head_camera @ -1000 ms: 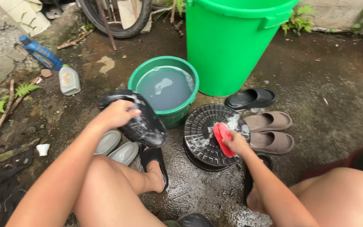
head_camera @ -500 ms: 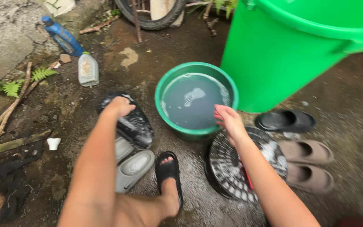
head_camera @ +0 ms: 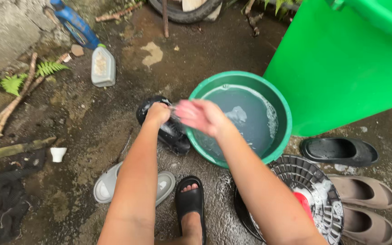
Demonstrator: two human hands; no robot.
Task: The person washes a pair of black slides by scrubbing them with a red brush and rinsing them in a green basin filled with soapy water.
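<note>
While both arms reach forward over wet ground, the scene reads as follows.

Left fingers: curled tight round the top of a black slipper, gripping it; the left hand covers its upper edge.
Black slipper: soapy and shiny, tilted, its lower end near the ground just left of the small green basin; whether it touches the basin wall I cannot tell.
Right fingers: blurred by motion, loosely spread, holding nothing that I can make out; the right hand hangs over the basin's left rim, just beside the left hand.
Small green basin: round, filled with grey soapy water and a patch of foam.
Big green bin: stands right behind the basin, towards the upper right.
Black ribbed lid: lies flat on the ground at lower right, soap suds on it, with a red brush on it, partly hidden by the right forearm.
Footwear: a black slide and two brown slides right of the lid; a grey pair under the left arm; a foot in a black sandal at the bottom edge.
Ground: rough dark concrete, wet, muddy and stained, wettest round the basin.
Surroundings: outdoors; a clear bottle and a blue bottle at upper left beside ferns and sticks, a tyre at the top edge, a small white cap and black netting at left.
</note>
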